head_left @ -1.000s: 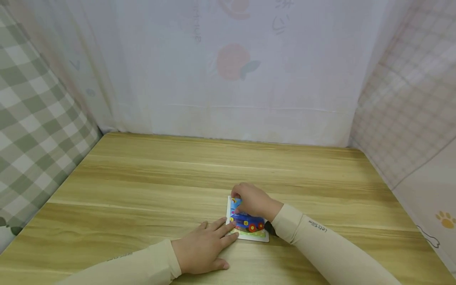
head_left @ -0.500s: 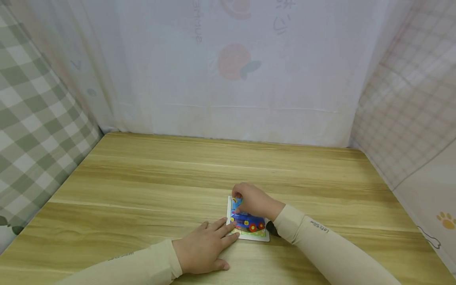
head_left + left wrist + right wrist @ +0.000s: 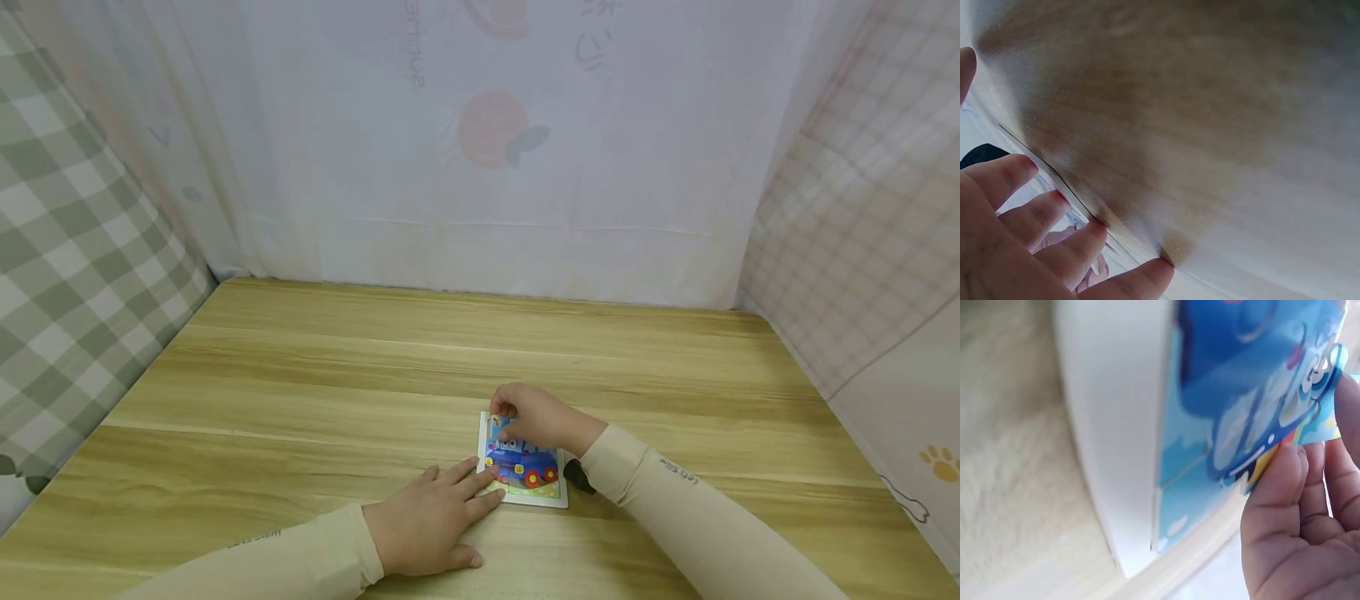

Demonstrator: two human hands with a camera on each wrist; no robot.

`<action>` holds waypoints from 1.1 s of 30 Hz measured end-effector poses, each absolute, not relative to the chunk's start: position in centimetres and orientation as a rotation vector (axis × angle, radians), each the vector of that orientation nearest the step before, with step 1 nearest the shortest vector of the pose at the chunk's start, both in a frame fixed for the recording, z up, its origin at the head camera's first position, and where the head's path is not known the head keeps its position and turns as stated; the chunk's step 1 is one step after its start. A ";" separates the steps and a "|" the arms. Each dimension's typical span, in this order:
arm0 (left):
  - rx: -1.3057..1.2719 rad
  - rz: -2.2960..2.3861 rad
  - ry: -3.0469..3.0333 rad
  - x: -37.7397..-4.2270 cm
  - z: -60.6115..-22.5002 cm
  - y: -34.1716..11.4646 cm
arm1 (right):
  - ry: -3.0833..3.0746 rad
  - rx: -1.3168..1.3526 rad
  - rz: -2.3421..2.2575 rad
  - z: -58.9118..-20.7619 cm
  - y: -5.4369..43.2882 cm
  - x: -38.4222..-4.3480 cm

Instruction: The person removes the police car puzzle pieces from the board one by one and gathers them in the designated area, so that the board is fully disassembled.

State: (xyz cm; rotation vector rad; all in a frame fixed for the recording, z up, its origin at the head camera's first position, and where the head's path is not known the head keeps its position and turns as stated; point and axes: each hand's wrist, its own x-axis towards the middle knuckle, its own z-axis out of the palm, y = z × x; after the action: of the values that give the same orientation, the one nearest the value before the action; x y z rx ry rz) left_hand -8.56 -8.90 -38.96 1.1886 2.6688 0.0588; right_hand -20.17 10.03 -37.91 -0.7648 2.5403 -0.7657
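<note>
A small jigsaw puzzle (image 3: 536, 502) with a white border and a blue cartoon police car lies on the table. My right hand (image 3: 543, 421) pinches a blue puzzle piece (image 3: 498, 425) at its upper left corner. In the right wrist view the piece (image 3: 1319, 428) stands tilted up out of the picture, between thumb and fingers, with part of a car eye on it. My left hand (image 3: 427, 525) lies with spread, straight fingers on the puzzle's lower left edge. The left wrist view shows those fingertips (image 3: 1091, 234) along the puzzle's side.
The wood-grain table (image 3: 337, 358) extends around the puzzle. A pale curtain (image 3: 360, 167) hangs along its back edge, with checked cloth (image 3: 60, 250) on the left and a gridded cloth (image 3: 862, 208) on the right. A black object (image 3: 578, 477) sits beside the right wrist.
My right hand has shifted slightly right with the piece, and a narrow gap shows inside the border at the upper left. The car's eyes have come into view. The left hand stays put.
</note>
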 end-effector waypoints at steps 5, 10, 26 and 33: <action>1.196 0.050 2.666 -8.6 -38.8 -8.9 | 2.550 -0.766 -0.786 -38.0 10.0 -20.1; 1.202 0.044 2.671 -8.7 -38.8 -8.9 | 2.546 -0.775 -0.826 -37.9 10.0 -20.0; 1.174 0.058 2.658 -8.7 -38.8 -8.8 | 2.428 -0.728 -1.049 -37.1 12.6 -21.1; 1.154 0.083 2.652 -8.5 -39.0 -9.0 | 2.523 -0.563 -1.053 -36.9 16.4 -21.8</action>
State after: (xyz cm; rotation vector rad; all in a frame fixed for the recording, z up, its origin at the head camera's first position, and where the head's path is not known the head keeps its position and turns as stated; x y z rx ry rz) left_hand -8.55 -9.03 -38.97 1.1542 2.6521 0.0831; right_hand -21.83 16.43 -36.87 -0.5629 2.5230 -1.0532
